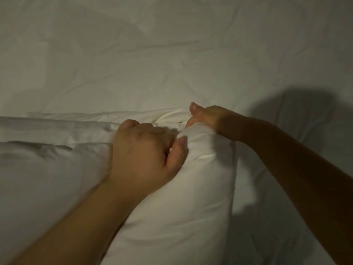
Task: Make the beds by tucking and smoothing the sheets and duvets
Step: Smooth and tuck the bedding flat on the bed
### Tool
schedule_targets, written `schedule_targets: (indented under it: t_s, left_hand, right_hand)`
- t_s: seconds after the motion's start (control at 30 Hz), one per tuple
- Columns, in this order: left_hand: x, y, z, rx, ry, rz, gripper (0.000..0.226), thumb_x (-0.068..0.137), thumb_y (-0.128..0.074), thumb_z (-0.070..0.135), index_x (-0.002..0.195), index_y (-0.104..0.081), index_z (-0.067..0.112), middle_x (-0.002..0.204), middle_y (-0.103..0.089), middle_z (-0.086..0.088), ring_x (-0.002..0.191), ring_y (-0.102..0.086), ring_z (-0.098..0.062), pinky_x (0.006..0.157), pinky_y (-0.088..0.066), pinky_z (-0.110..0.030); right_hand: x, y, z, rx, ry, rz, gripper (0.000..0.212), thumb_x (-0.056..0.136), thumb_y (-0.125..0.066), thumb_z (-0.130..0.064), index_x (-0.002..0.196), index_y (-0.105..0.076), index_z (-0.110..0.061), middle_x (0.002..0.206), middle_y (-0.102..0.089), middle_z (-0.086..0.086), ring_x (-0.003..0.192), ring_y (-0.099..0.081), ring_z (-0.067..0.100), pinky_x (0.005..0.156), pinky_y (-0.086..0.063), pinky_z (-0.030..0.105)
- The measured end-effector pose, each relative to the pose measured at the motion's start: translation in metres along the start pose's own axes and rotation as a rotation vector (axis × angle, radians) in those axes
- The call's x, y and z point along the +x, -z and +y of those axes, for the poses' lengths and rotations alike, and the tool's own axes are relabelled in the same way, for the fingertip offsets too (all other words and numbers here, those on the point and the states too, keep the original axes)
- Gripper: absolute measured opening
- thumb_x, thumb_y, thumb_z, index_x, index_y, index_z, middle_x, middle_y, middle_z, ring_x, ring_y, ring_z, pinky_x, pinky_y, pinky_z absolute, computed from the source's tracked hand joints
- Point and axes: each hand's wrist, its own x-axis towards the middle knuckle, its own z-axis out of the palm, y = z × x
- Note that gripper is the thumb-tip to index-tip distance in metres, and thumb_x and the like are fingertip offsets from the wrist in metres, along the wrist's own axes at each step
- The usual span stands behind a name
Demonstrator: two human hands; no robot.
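Between left hand [145, 155], right hand [208, 119]: duvet [181, 188] bunched, both apparently gripping.

Pretty much white on white here. The duvet [172, 203] is plain bright white, no print or stripes, and it goes a bit creamy where the light hits the bunched-up part, then cooler grey toward its left side. The sheet [172, 60] is plain too, but it comes out a duller greyish off-white with a slight greenish tint in the dim light. The only dark patch is a soft charcoal-grey shadow [290, 111] on the sheet.
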Motion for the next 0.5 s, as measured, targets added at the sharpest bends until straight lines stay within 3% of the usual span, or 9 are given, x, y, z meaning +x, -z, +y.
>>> schedule_targets:
  t_s: [0.07,0.17,0.2,0.27,0.33,0.43,0.5]
  left_hand:
    - [-0.004,-0.005,0.003,0.010,-0.023,-0.022,0.042,0.090,-0.037,0.036,0.051,-0.044,0.022,0.049,-0.049,0.004,0.047,-0.047,-0.020,0.064,-0.022,-0.027]
    - [-0.011,-0.011,-0.001,-0.042,-0.028,-0.072,0.042,0.091,-0.036,0.037,0.053,-0.045,0.022,0.051,-0.051,0.004,0.051,-0.050,-0.020,0.063,-0.023,-0.026]
    - [-0.010,-0.012,-0.004,-0.061,-0.023,-0.084,0.043,0.091,-0.037,0.037,0.053,-0.048,0.021,0.051,-0.051,0.004,0.051,-0.052,-0.021,0.062,-0.026,-0.027]
    - [-0.007,-0.015,-0.010,-0.083,-0.004,-0.106,0.045,0.092,-0.037,0.037,0.053,-0.053,0.020,0.051,-0.054,0.003,0.051,-0.054,-0.022,0.061,-0.031,-0.028]
    - [-0.003,-0.019,-0.016,-0.088,0.040,-0.106,0.047,0.091,-0.036,0.036,0.052,-0.056,0.018,0.050,-0.056,0.000,0.050,-0.056,-0.024,0.061,-0.036,-0.029]
    - [0.001,-0.023,-0.018,-0.087,0.110,-0.099,0.049,0.090,-0.034,0.035,0.047,-0.051,0.016,0.046,-0.056,-0.002,0.046,-0.054,-0.026,0.059,-0.034,-0.029]
    - [0.009,-0.026,-0.018,-0.097,0.162,-0.082,0.050,0.089,-0.033,0.036,0.045,-0.047,0.017,0.045,-0.056,-0.006,0.043,-0.053,-0.028,0.057,-0.031,-0.027]
  right_hand:
    - [-0.002,0.001,0.015,0.029,0.037,0.010,0.076,0.063,-0.034,-0.083,0.073,-0.071,-0.017,0.081,-0.068,-0.003,0.082,-0.061,0.013,0.096,-0.043,0.038]
    - [-0.009,0.002,0.041,-0.010,0.122,0.097,0.119,0.051,-0.035,-0.100,0.084,-0.062,0.011,0.076,-0.061,0.017,0.072,-0.055,0.026,0.085,-0.046,0.046]
    - [-0.011,0.003,0.050,-0.004,0.162,0.132,0.124,0.053,-0.035,-0.100,0.085,-0.057,0.018,0.075,-0.058,0.022,0.070,-0.053,0.028,0.080,-0.045,0.046]
    - [-0.011,-0.001,0.055,-0.009,0.227,0.187,0.118,0.061,-0.036,-0.095,0.079,-0.054,0.019,0.067,-0.049,0.015,0.067,-0.046,0.020,0.069,-0.042,0.039]
    - [0.000,-0.010,0.044,0.012,0.183,0.249,0.092,0.067,-0.040,-0.089,0.066,-0.063,0.000,0.063,-0.050,-0.003,0.071,-0.048,0.011,0.069,-0.039,0.030]
    - [0.012,-0.020,0.018,0.043,0.064,0.168,0.062,0.061,-0.030,-0.086,0.065,-0.071,-0.040,0.083,-0.068,-0.015,0.095,-0.061,0.008,0.090,-0.040,0.025]
    - [0.009,-0.018,0.012,0.020,0.096,0.126,0.056,0.066,-0.030,-0.082,0.073,-0.070,-0.044,0.096,-0.069,-0.016,0.101,-0.061,0.007,0.095,-0.038,0.026]
